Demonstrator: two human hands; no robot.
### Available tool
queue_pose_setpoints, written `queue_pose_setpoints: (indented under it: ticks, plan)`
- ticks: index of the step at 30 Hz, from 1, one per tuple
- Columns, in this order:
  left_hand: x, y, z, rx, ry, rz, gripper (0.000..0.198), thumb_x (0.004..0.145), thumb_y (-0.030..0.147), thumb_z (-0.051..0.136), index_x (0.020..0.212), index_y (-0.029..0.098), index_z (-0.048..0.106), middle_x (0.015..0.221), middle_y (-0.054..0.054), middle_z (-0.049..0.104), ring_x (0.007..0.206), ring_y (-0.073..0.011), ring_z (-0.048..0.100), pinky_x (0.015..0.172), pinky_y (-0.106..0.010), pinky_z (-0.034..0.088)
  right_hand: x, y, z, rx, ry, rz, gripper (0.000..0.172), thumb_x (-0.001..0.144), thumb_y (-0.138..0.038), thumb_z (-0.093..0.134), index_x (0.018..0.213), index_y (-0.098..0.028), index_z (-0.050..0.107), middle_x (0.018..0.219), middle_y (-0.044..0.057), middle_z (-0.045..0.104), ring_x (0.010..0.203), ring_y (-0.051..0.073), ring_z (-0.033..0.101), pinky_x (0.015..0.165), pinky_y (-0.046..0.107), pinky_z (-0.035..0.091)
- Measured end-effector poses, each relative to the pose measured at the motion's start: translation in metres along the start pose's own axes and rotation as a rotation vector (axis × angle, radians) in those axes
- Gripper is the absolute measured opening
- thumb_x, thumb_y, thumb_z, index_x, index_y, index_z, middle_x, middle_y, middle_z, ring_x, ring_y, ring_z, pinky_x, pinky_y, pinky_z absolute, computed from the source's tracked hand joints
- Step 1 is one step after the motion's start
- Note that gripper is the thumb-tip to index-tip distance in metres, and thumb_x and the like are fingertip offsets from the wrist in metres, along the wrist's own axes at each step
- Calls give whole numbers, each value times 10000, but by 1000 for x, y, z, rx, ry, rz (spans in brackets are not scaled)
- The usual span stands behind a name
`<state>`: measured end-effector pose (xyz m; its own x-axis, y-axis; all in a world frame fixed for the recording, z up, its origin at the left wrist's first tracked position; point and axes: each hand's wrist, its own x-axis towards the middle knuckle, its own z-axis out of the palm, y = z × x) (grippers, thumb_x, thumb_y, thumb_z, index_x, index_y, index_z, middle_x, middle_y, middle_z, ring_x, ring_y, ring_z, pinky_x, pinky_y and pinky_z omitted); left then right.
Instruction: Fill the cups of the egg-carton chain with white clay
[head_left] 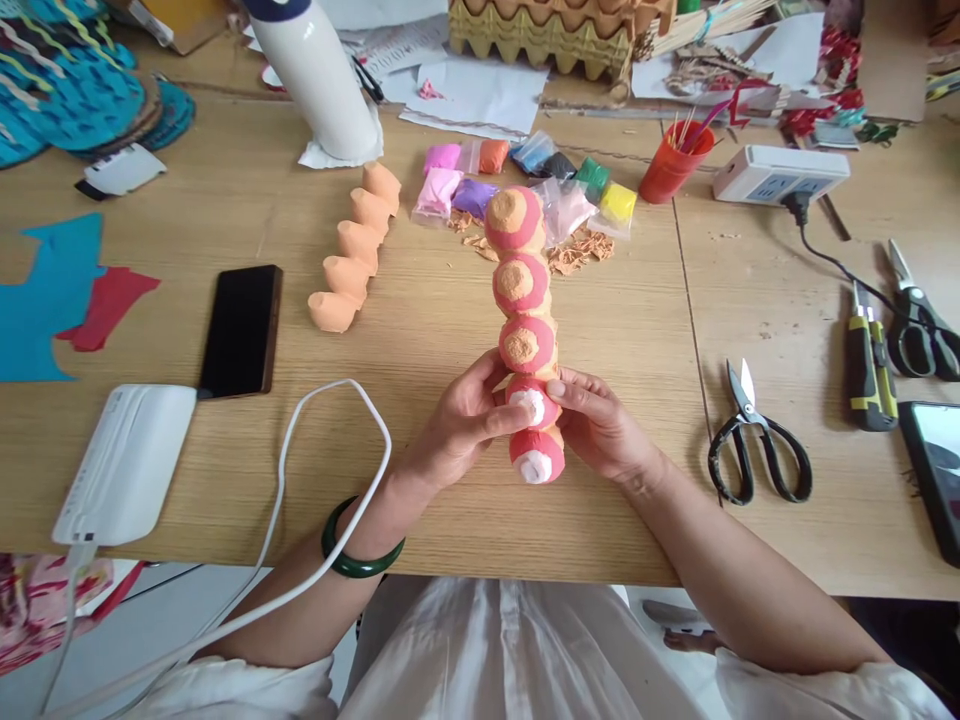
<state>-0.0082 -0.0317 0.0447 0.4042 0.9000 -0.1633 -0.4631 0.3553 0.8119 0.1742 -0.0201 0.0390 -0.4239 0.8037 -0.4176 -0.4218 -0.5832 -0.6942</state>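
Between my two hands is an egg-carton strip (pixel 523 330), held lengthwise over the table, its cups covered in red and orange with white on the tips of the two nearest cups. My left hand (pixel 472 410) grips it from the left, the thumb pressed on the white patch of the second-nearest cup. From the right, my right hand (pixel 600 415) holds the same cup, thumb on its edge and fingers behind. A second, plain orange egg-carton strip (pixel 356 250) lies on the table to the left. Bags of coloured clay (pixel 472 197) lie beyond the held strip.
Scissors (pixel 754 430), a utility knife (pixel 870 360) and a power strip (pixel 780 175) are on the right. A black phone (pixel 241 330) and a white power bank (pixel 126 465) lie left; its cable (pixel 330 570) loops across my left forearm. A red cup (pixel 675 160) holds sticks.
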Motion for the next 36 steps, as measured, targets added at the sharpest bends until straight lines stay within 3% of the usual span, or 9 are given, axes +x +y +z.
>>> queue_pose_setpoints:
  ticks: [2,7,14,18,23,26,31,36]
  plan:
    - [1,0,0,-47,-9,-14,438,867,460,875,1264,307,769,1192,-23,726,1031,-168,677,886,-264,585,0,0,0,-1,15,-5,438,673,-529,1010,766,-186,754,741,4,682,677,145,558,660,281,453]
    - [1,0,0,65,40,36,423,894,287,853,1300,297,736,1180,-21,722,1078,-173,665,920,-277,573,-1,-1,1,-46,1,-34,429,690,-544,1003,799,-197,776,770,14,699,699,155,578,684,290,470]
    - [2,2,1,36,10,59,359,870,396,838,1189,254,753,1061,-32,710,949,-191,651,882,-312,559,-4,1,4,-170,11,-182,388,759,-539,964,805,-204,773,811,17,699,747,162,580,726,305,487]
    - [2,-6,-3,120,16,98,241,924,303,804,1155,268,742,1031,-9,696,958,-165,638,889,-280,549,-4,3,5,-216,-10,-219,350,800,-512,944,808,-204,778,791,9,675,743,157,571,713,298,473]
    - [2,-5,-3,113,10,122,280,919,297,812,1190,273,745,1033,-2,703,955,-146,648,901,-256,561,-2,3,4,-207,-7,-211,356,798,-526,938,839,-205,790,844,22,708,766,168,592,746,315,499]
    - [2,0,0,17,52,55,293,902,351,779,1172,239,766,1061,-32,737,953,-177,666,861,-276,570,-2,3,3,-186,3,-202,360,783,-521,948,819,-204,782,823,17,696,751,164,582,733,311,488]
    - [4,2,0,-55,69,-15,337,834,266,841,1164,241,773,1085,-15,749,959,-162,667,856,-269,554,-2,3,1,-117,2,-126,365,739,-502,972,792,-204,767,811,15,705,743,163,588,742,311,481]
    - [3,-2,-3,-113,30,-73,361,881,465,826,1163,251,756,1031,-41,749,914,-197,684,808,-314,564,1,1,1,-6,-31,-37,339,730,-490,940,794,-207,765,747,10,685,707,176,581,736,334,490]
